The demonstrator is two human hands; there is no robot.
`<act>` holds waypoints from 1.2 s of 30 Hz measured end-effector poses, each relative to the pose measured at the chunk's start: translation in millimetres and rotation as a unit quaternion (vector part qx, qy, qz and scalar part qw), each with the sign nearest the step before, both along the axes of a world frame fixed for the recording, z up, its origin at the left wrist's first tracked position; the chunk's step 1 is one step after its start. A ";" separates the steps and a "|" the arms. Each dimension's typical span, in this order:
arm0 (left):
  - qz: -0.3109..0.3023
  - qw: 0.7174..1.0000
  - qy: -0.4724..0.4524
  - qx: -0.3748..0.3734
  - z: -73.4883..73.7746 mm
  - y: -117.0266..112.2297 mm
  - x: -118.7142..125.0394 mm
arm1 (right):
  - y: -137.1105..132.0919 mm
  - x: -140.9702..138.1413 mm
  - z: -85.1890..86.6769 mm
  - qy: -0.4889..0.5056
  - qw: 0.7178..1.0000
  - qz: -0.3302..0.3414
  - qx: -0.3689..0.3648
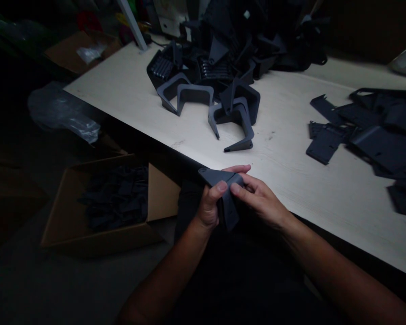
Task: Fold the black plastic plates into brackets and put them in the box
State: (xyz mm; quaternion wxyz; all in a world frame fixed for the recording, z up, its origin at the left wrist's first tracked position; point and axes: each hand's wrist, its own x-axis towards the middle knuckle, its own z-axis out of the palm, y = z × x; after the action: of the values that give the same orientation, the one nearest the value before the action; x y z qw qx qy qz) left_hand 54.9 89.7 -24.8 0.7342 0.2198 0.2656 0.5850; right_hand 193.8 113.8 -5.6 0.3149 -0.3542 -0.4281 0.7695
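Observation:
A dark grey plastic bracket (230, 210) with a pointed, holed end is held between my two hands, just off the table's front edge. My left hand (210, 203) grips its left side, thumb on top. On the other side my right hand (262, 198) closes on the upper right corner, thumb pressed to the surface. Undersides and several fingers are hidden. Beyond my hands, similar U-shaped grey brackets (249, 135) lie loose on the pale table (277, 162).
Behind them rises a heap of dark plastic parts (219, 49). Flat dark plates (382, 144) are piled at the right. Below the table's edge, on the left, stands an open cardboard box (98, 239) of dark pieces. Clear plastic bags (64, 113) hang near the table's left corner.

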 end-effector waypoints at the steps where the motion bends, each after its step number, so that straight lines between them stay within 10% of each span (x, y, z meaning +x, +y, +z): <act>1: 0.008 1.000 -0.017 -0.022 1.1 1.6 -1.7 | -1.1 -0.1 -1.2 0.009 1.000 -0.001 -0.007; 6: 0.133 0.973 -0.062 -0.176 6.8 15.2 -15.8 | -16.7 -3.9 -8.2 -0.035 0.998 0.010 0.043; 14: 0.184 0.963 0.163 -0.111 14.0 13.7 -17.1 | -30.4 -13.5 -6.1 -0.099 0.980 -0.075 0.155; 17: 0.136 0.940 0.312 -0.025 10.7 16.1 -33.4 | -21.0 -4.1 -1.2 -0.124 0.981 -0.030 0.145; 21: 0.007 0.818 0.561 0.126 18.1 17.3 -57.2 | -6.5 8.9 7.9 -0.178 0.973 0.050 0.140; 24: -0.094 0.782 0.587 0.187 32.0 14.4 -61.8 | 2.0 12.1 19.3 -0.212 0.954 0.082 0.194; 30: -0.080 0.870 0.473 0.116 39.9 14.8 -58.9 | 12.0 22.1 35.8 -0.280 0.900 0.042 0.332; 36: -0.047 0.949 0.311 -0.005 25.2 16.8 -49.3 | 5.9 27.1 23.6 -0.228 0.937 -0.065 0.258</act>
State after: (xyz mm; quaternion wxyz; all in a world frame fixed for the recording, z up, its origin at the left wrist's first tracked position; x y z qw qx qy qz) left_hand 5.6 106.5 0.5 0.6429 0.3995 0.4730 0.4510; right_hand 220.9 119.8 18.0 0.3383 -0.4536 -0.6487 0.5089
